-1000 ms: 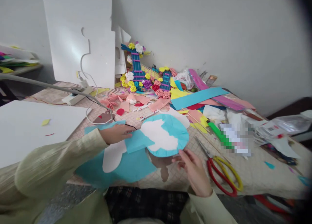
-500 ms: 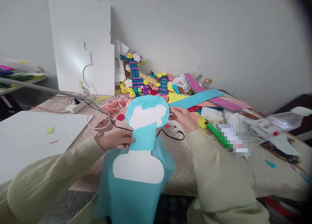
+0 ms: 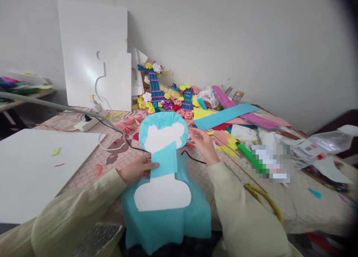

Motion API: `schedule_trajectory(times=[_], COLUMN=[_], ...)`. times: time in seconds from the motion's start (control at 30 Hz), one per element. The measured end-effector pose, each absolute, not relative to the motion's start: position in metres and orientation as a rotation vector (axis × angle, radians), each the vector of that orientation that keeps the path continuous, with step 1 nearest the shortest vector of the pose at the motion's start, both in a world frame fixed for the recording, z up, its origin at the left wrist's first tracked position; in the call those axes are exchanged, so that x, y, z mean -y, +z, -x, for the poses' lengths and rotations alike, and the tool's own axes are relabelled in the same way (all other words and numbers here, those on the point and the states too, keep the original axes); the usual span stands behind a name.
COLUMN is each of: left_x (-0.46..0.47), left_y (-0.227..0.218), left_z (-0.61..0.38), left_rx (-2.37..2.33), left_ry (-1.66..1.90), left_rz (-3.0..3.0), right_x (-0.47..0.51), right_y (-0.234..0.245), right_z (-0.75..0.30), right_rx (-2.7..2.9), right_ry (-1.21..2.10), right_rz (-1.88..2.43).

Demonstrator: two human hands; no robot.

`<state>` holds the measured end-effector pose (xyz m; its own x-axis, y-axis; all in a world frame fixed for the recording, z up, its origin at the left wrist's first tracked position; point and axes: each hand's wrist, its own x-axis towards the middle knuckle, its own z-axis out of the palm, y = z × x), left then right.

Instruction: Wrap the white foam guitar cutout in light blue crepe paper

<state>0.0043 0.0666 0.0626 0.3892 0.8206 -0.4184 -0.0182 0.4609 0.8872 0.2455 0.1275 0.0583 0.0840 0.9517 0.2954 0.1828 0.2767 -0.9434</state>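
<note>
White flat cutout with turquoise paper on it [image 3: 162, 195] is right in front of the person, over the near side of the pale, patterned table [image 3: 302, 212], wide lobed base closest, round end pointing away. Loose turquoise paper sheet [image 3: 167, 227] hangs down from behind that base. Turquoise covers the cutout's narrow neck and folds in around the rim of the round end, so a ragged white patch shows in the middle.

Left hand [image 3: 136, 168] has the neck pinched at its left edge, thumb on the front. Right hand [image 3: 205, 143] is just beside the round end on the right, fingers bunched fairly narrow; honestly can't tell if they touch it or hold anything.

Also near, well right of the cutout, there's a curved yellow scissor handle [image 3: 272, 203], partly behind the sleeve. Big flat white board [image 3: 30, 167] lies to the cutout's left. Further out: long white power strip [image 3: 88, 123] beyond it to the left, long flat blue strip [image 3: 223, 117] beyond it to the right, and past the round end, a dark blue guitar-shaped craft with purple bars [image 3: 155, 86] among colourful paper flowers.
</note>
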Motion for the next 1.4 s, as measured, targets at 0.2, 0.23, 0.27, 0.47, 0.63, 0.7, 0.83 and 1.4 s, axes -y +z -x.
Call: schedule_trajectory(times=[0.2, 0.23, 0.27, 0.47, 0.63, 0.7, 0.83, 1.4], left_x=[-0.061, -0.06, -0.059, -0.046, -0.036, -0.032, -0.026, -0.014], left_y=[0.055, 0.054, 0.052, 0.049, 0.048, 0.046, 0.043, 0.034], left_z=[-0.009, -0.011, -0.012, -0.026, -0.032, -0.032, -0.028, -0.028], left_rx=[-1.086, -1.09, -1.089, -1.103, -1.064, -1.051, -1.013, -1.093], left_ry=[0.803, 0.824, 0.84, 0.912, 1.018, 1.038, 1.014, 1.057], left_rz=[-0.982, -0.996, -1.005, -0.972, -0.993, -1.004, -0.986, -0.961], right_x=[-0.07, -0.061, -0.052, -0.034, -0.031, -0.027, -0.017, 0.011], right_y=[0.071, 0.07, 0.068, 0.05, 0.048, 0.051, 0.061, 0.075], right_z=[-0.229, -0.224, -0.219, -0.204, -0.203, -0.204, -0.21, -0.195], right_rx=[1.715, 1.854, 1.96, 2.067, 2.008, 1.976, 1.92, 1.745], right_ry=[0.661, 0.593, 0.518, 0.14, 0.156, 0.157, 0.158, -0.091], right_rz=[1.156, 1.16, 1.177, 1.316, 1.332, 1.322, 1.344, 1.382])
